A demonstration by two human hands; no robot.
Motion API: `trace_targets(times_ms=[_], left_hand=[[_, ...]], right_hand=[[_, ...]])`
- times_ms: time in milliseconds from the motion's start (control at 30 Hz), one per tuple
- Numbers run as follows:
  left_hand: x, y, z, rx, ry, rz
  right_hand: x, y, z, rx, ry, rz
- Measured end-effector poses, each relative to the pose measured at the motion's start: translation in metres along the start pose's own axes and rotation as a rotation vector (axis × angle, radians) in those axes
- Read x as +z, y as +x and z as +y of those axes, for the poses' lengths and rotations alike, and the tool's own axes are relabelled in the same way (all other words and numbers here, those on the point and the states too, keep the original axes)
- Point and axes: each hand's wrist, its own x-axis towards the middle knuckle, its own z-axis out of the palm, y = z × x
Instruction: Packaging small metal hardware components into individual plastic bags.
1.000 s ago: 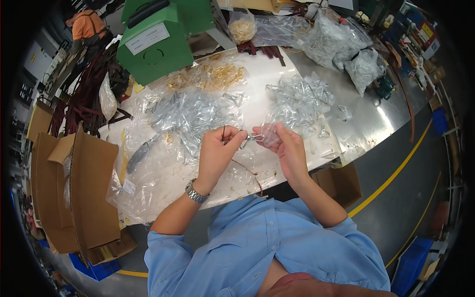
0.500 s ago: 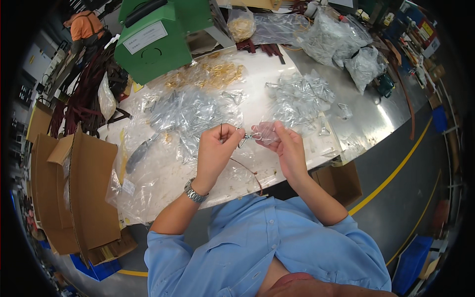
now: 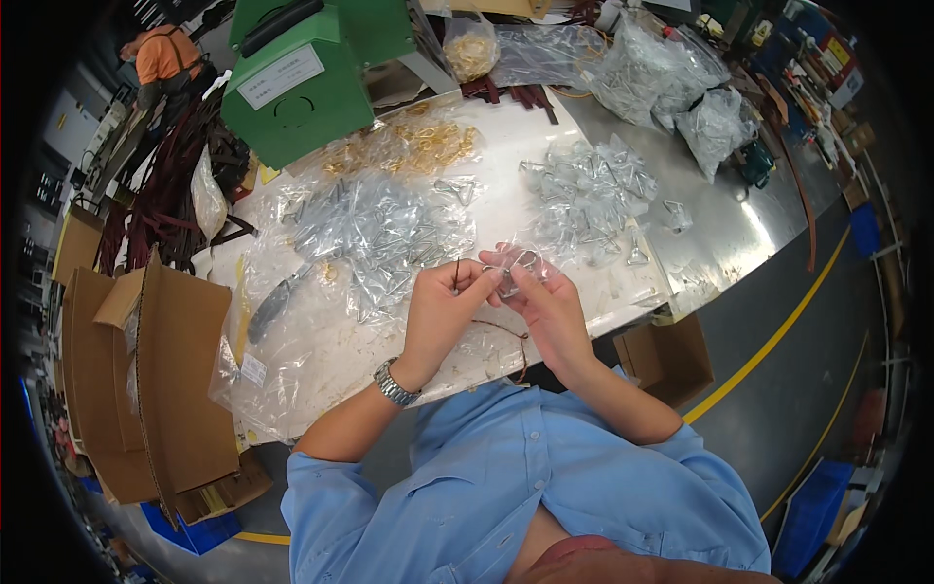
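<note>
Workpiece: small clear bag [image 3: 543, 263] with silver-coloured metal fitting [image 3: 523, 259] showing at the film (inside or behind, not determinable), above the counter [image 3: 511, 136] toward its near edge. Left hand [image 3: 443, 307]: thumb and forefinger pinched at the bag's left side, with thin dark strip [image 3: 457, 275] between the fingers. Right hand [image 3: 553, 316]: fingers closed on the bag.

Containers: small clear bags of silver-coloured fittings in a left pile [image 3: 375, 234] and a right pile [image 3: 589, 185], the latter toward the counter's right edge; clear bag of gold-coloured pieces [image 3: 470, 56] at the far edge; open cardboard box [image 3: 185, 380] beside the left edge.

Compared with half a second earlier: hands drawn together, gap closed, fitting now overlapped by film.

Markings: white labels on green machine [image 3: 302, 112], far left corner, and on large clear bag [image 3: 277, 394], near left corner; print too small to read.
</note>
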Motion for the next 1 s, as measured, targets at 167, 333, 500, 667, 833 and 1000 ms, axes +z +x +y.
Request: trace_targets(times_ms=[167, 333, 500, 667, 833, 1000], left_hand=[[-0.014, 0.008, 0.008, 0.003, 0.163, -0.181], [-0.037, 0.018, 0.014, -0.071, -0.07, -0.105], [-0.024, 0.013, 0.011, -0.161, -0.218, -0.466], [-0.021, 0.014, 0.001, -0.116, -0.193, -0.476], [-0.023, 0.014, -0.002, -0.002, -0.07, -0.298], [-0.013, 0.011, 0.0, 0.018, -0.137, -0.338]], right_hand=[[-0.013, 0.008, -0.004, -0.015, -0.039, -0.026], [-0.017, 0.008, -0.044, 0.129, -0.138, -0.273], [-0.016, 0.007, -0.041, 0.312, -0.209, -0.54], [-0.03, 0.009, -0.036, 0.403, -0.267, -0.563], [-0.046, 0.009, -0.031, 0.703, 0.271, -0.541], [-0.05, 0.0, 0.007, 0.663, 0.621, -0.59]])
